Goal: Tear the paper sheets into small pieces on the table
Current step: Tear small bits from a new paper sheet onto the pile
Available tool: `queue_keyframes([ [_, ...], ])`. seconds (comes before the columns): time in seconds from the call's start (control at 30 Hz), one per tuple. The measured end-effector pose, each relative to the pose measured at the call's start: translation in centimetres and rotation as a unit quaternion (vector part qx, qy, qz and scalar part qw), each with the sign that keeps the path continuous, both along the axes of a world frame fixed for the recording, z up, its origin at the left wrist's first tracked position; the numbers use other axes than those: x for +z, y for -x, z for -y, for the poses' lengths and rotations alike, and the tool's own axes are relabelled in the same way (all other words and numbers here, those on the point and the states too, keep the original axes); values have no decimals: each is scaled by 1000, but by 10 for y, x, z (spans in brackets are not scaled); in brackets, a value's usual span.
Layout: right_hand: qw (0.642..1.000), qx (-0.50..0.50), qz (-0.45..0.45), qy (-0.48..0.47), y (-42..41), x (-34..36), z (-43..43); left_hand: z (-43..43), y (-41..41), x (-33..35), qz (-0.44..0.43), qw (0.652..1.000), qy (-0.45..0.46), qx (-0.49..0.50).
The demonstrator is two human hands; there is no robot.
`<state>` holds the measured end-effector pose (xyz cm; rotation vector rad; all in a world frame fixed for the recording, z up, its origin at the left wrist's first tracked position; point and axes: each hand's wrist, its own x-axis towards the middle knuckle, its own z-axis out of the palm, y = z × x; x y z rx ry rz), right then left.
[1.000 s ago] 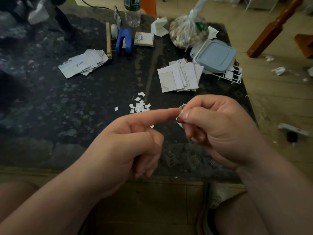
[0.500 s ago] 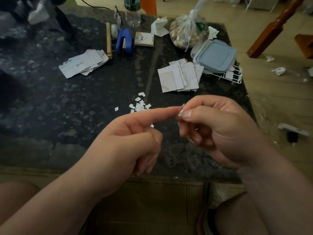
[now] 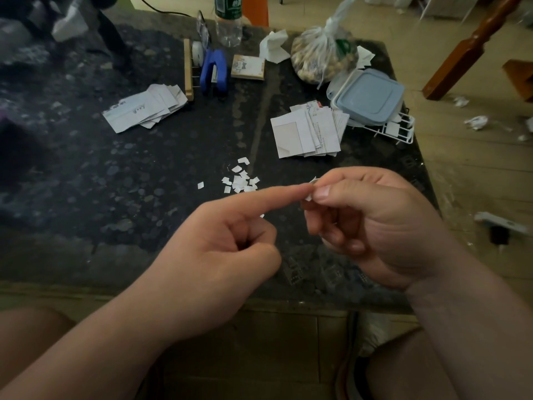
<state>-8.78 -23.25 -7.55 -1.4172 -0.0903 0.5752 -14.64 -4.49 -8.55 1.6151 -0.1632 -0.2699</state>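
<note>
The right hand [image 3: 375, 226] covers most of the paper scrap [image 3: 313, 179]. The top edge crops the bottle [image 3: 227, 21]. Print on the sheets [image 3: 308, 134] is illegible.

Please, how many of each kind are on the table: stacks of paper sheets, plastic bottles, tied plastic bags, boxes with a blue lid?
Paper stacks: 2 (left stack, right stack)
Plastic bottle: 1
Tied plastic bag: 1
Blue-lidded box: 1
Total: 5
</note>
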Motion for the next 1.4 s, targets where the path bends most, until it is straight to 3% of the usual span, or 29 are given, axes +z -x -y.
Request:
queue_keyframes([
  [0.1,1000,-6,-8,-2,0,0,-1,1,-1,-2,-7,999,32,6],
  [0.2,1000,-17,-19,-9,1,-1,-5,4,-3,-5,-33,992,122,9],
  [0.33,998,-33,-39,-31,2,-2,-10,10,-4,-7,-98,967,231,44],
  [0.53,996,-55,-51,-39,6,-6,-15,14,-6,-10,-175,928,324,51],
  [0.67,999,-51,-17,5,7,-7,-16,17,-8,-12,-178,923,335,65],
  [0.87,990,-39,89,101,9,-14,-19,14,-14,-14,-186,929,255,195],
  [1.03,931,-6,251,267,5,-28,-30,-9,-23,-15,-196,910,252,266],
  [1.17,877,1,339,342,-5,-48,-46,-33,-22,-15,-186,899,226,327],
  [1.4,808,-9,362,466,-23,-77,-69,-71,9,-29,-195,905,161,343],
])
